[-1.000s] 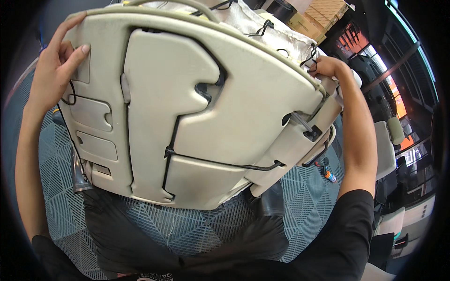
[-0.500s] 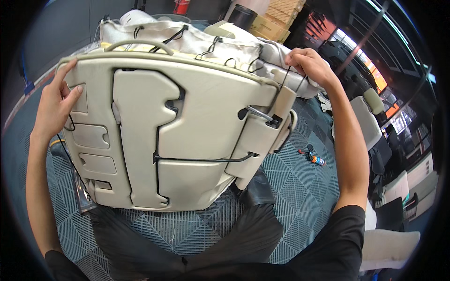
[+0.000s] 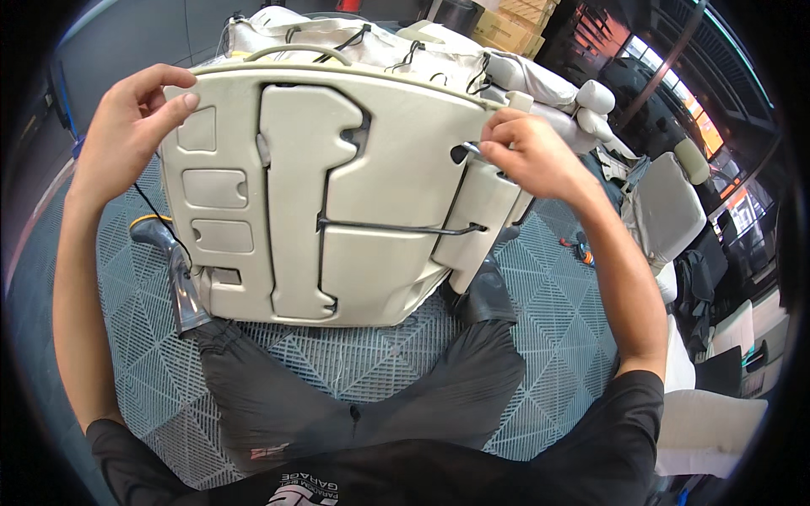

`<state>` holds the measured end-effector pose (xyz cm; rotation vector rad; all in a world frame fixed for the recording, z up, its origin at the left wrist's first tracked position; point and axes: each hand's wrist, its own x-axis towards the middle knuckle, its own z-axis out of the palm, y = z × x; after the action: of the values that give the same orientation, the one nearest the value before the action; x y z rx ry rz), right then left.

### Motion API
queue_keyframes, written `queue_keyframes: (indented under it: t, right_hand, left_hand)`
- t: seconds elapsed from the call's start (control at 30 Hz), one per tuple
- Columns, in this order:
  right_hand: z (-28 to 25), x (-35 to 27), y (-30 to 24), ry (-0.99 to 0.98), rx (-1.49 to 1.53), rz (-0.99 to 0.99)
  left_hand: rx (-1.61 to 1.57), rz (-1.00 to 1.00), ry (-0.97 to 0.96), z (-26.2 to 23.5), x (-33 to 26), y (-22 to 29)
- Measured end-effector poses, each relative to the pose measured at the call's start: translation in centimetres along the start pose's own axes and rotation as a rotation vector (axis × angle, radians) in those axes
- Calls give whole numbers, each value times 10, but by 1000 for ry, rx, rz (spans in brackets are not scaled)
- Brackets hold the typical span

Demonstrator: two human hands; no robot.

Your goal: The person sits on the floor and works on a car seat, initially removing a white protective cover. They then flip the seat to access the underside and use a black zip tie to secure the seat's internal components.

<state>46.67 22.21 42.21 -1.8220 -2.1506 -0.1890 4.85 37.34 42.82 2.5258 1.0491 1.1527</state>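
A large beige car seat back panel [image 3: 396,160] stands tilted between my legs, its moulded face toward me. My left hand [image 3: 126,126] grips the upper left corner, thumb on the face and fingers at the edge. At the upper right corner my right hand [image 3: 536,156] is closed with curled fingers, beside a short metal bar [image 3: 471,148]; the panel edge under the fingers is partly hidden. A black rod [image 3: 396,228] crosses the panel's lower right. Behind the top edge lies pale seat upholstery [image 3: 371,59] with black cords. A thin black cord [image 3: 152,202] hangs below my left hand.
My dark boots [image 3: 485,291] flank the panel on a grey grid-tile floor [image 3: 557,337]. At right are a light grey seat [image 3: 671,211] and a small colourful can [image 3: 582,250]. Cardboard boxes [image 3: 510,34] stand at the back.
The panel appears higher and farther right in view. My right hand has come down from the black cord it pulled above the edge to the panel's right corner. My left hand stays at the left corner.
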Motion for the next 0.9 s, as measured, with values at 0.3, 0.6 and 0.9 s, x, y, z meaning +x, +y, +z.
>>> queue_keyframes:
  t: [0.3, 0.6, 0.9]
  right_hand:
    - [-48, -7, -16, -146, -240, 476]
    - [-47, -10, -16, -29, 220, 576]
    - [88, -26, -109, -134, -411, 400]
  left_hand:
    - [54, 26, 95, -66, -36, -59]
    - [0, 233, 147, -45, -70, -80]
    - [51, 523, 302, 34, -22, -100]
